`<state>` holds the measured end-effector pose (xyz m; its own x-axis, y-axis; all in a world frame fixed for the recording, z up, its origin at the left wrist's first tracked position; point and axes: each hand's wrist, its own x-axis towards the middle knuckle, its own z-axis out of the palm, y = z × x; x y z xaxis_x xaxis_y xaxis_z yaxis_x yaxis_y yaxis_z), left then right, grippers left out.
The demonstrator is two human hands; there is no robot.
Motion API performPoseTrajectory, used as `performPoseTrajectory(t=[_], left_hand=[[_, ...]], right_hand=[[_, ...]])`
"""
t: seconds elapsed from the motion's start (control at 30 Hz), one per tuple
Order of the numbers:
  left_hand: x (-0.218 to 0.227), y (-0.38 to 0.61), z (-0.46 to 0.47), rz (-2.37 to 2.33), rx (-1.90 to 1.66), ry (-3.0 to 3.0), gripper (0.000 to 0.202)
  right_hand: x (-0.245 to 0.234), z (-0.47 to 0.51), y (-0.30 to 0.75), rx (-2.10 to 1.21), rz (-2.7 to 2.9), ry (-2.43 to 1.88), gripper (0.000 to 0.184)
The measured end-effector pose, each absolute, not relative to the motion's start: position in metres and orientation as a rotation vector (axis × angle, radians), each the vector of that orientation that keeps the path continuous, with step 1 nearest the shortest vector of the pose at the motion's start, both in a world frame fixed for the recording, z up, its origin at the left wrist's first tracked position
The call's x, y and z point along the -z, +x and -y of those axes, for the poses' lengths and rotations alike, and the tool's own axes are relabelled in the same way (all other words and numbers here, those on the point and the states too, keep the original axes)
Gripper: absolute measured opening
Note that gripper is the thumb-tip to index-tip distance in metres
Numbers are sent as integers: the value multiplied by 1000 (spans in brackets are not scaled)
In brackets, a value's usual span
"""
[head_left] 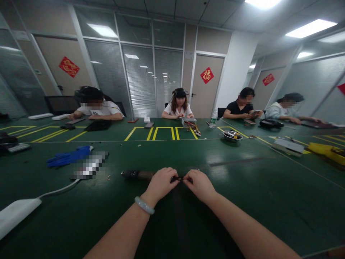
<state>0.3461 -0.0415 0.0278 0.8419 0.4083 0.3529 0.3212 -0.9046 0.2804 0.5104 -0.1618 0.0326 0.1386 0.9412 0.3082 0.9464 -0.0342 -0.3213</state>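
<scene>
My left hand point(161, 183) and my right hand point(199, 184) meet at the middle of the green table point(242, 187), fingers pinched together on a small dark object point(181, 178) between them. What that object is I cannot make out. A dark cylindrical tool point(136, 175) lies on the table just left of my left hand, touching or passing under it. A pale bead bracelet point(144, 205) sits on my left wrist.
Blue gloves point(68, 157) lie at the left, with a white power strip point(16, 213) and its cable nearer. A metal bowl point(231, 135), a water bottle point(214, 119) and a yellow box point(327, 151) stand farther off. Several people sit along the far side.
</scene>
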Motion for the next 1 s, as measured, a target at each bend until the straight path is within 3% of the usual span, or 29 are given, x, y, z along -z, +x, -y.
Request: performPoseTrajectory(t=[1.0], left_hand=[[-33, 348, 49, -678, -549, 2823, 9]], right_hand=[[-16, 148, 510, 500, 2083, -1922, 12]])
